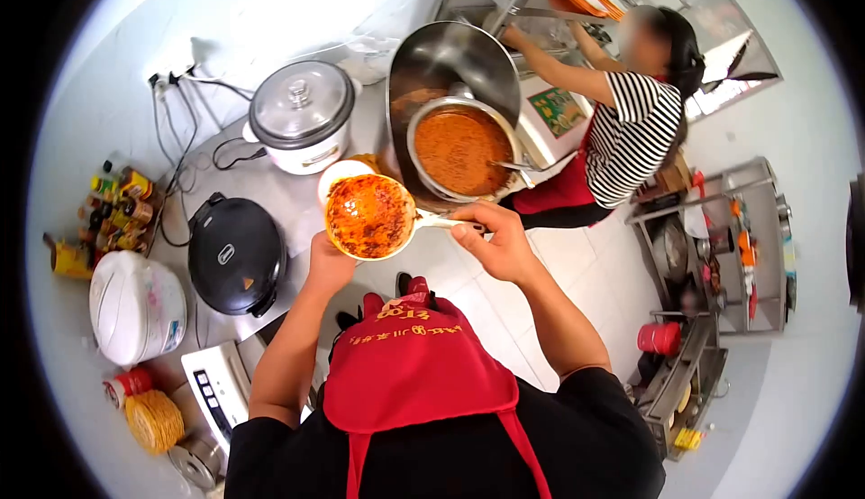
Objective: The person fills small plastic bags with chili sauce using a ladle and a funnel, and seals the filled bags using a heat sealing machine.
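Observation:
My right hand (497,239) is closed around the pale handle of a small saucepan (368,217), which holds red, oily sauce with dark flecks. At the saucepan's lower left edge is my left hand (332,263), its fingers hidden by the saucepan. Partly covered behind the saucepan is a white round dish (341,173). Just beyond, a metal pot (416,158) of reddish-brown sauce sits inside a large, deep steel container (423,57). A metal utensil handle (514,166) leans over the pot's right rim.
A rice cooker (302,107) and a black round electric griddle (236,256) stand on the counter at left, with cables and bottles (117,206) behind. At right, a person in a striped shirt (644,129) reaches into a metal shelf. Further right are more shelves (721,256).

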